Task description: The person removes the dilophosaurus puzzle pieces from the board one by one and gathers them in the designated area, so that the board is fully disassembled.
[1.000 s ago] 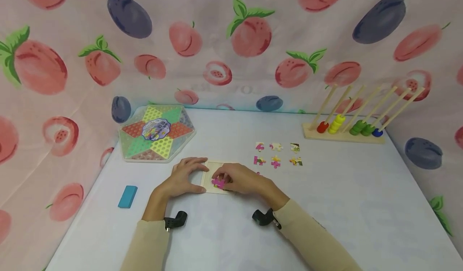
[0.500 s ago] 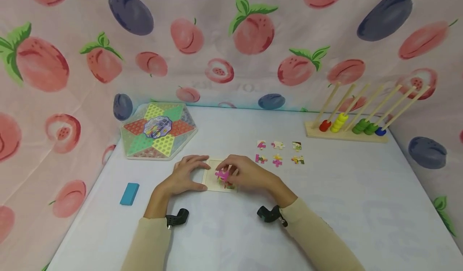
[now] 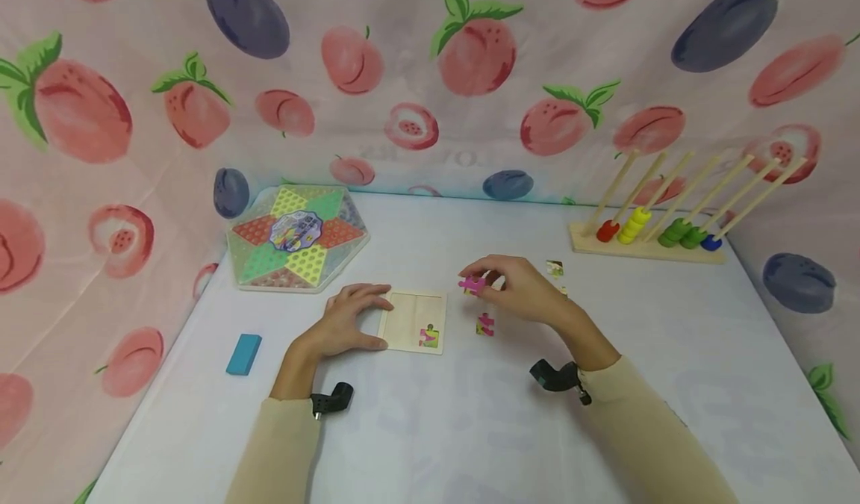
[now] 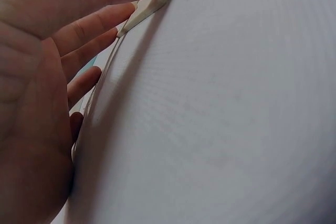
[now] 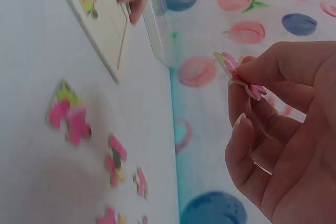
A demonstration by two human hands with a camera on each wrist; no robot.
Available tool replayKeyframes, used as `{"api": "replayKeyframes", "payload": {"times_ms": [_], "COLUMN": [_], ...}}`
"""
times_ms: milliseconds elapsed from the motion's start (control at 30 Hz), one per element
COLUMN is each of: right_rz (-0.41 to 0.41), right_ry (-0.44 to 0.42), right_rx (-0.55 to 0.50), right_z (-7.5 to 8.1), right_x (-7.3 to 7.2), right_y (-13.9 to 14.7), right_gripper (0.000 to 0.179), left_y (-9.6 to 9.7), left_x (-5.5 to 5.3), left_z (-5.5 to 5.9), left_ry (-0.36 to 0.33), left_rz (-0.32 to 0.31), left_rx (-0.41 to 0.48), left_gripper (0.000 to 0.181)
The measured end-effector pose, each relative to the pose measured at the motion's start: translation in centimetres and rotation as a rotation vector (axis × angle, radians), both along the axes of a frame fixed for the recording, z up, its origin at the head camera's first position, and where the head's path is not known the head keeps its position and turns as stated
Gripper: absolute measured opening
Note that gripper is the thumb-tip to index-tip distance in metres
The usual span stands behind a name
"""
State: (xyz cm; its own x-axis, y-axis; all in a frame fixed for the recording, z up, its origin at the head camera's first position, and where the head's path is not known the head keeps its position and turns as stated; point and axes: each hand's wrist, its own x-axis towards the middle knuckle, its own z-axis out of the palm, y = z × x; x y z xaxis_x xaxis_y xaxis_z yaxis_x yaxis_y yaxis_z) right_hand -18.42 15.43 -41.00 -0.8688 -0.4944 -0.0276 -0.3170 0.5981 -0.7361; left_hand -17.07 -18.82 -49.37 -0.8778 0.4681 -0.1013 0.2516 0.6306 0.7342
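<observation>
A shallow pale wooden puzzle board [image 3: 403,317] lies on the white table, with one pink-and-green puzzle piece [image 3: 428,336] in its lower right corner. My left hand [image 3: 348,319] rests at the board's left side, thumb and fingertips touching it with the fingers spread. To the right of the board, my right hand [image 3: 520,287] pinches a pink puzzle piece [image 3: 472,285] between thumb and fingers above the table; the right wrist view shows this held piece [image 5: 241,75] edge-on. A loose pink-and-green piece [image 3: 485,325] lies below that hand. Other loose pieces [image 5: 115,161] are partly hidden behind it.
A star-patterned hexagonal game board [image 3: 298,239] lies at the back left. Nearer on the left is a blue block [image 3: 244,354]. At the back right stands a wooden bead rack [image 3: 648,246] with tall pegs. Fruit-printed cloth [image 3: 410,56] hangs behind.
My right hand has lifted away from the puzzle board and moved right and farther back, carrying the pink puzzle piece. The piece in the board's corner is uncovered. My left hand stays at the board.
</observation>
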Motion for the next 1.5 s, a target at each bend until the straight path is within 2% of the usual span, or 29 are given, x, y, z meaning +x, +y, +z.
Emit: {"api": "replayKeyframes", "payload": {"times_ms": [100,267,567,700,800,933,1267,1500], "right_rz": [-0.043,-0.085,-0.111,-0.126,-0.156,-0.181,-0.209,-0.226], "right_ry": [-0.003,-0.075,-0.145,-0.196,-0.225,-0.204,-0.077,-0.080], "right_rx": [0.000,-0.037,-0.062,-0.033,-0.001,0.051,0.172,0.193], "right_z": [0.3,-0.1,-2.8,-3.7,-4.5,-5.4,-5.9,-6.2], "right_x": [0.2,0.8,2.6,2.8,2.8,2.7,2.8,2.9], "right_y": [1.8,4.6,7.3,7.6,7.6,7.5,7.0,7.0], "right_gripper": [0.033,0.035,0.031,0.038,0.037,0.028,0.017,0.017], "left_y": [0.0,0.0,0.2,0.2,0.2,0.2,0.1,0.1], "left_x": [-0.1,-0.2,-0.1,-0.1,-0.1,-0.1,-0.1,-0.1], "left_z": [0.0,0.0,-0.1,-0.2,-0.2,-0.1,-0.2,-0.3], "left_ry": [0.004,0.000,-0.002,-0.002,-0.006,-0.009,-0.001,-0.001], "left_rz": [-0.001,0.002,0.004,0.007,0.011,0.011,0.001,0.005], "left_rx": [-0.002,-0.003,-0.001,-0.002,-0.002,-0.001,-0.002,-0.001], "left_gripper": [0.056,0.055,0.054,0.054,0.054,0.054,0.054,0.055]}}
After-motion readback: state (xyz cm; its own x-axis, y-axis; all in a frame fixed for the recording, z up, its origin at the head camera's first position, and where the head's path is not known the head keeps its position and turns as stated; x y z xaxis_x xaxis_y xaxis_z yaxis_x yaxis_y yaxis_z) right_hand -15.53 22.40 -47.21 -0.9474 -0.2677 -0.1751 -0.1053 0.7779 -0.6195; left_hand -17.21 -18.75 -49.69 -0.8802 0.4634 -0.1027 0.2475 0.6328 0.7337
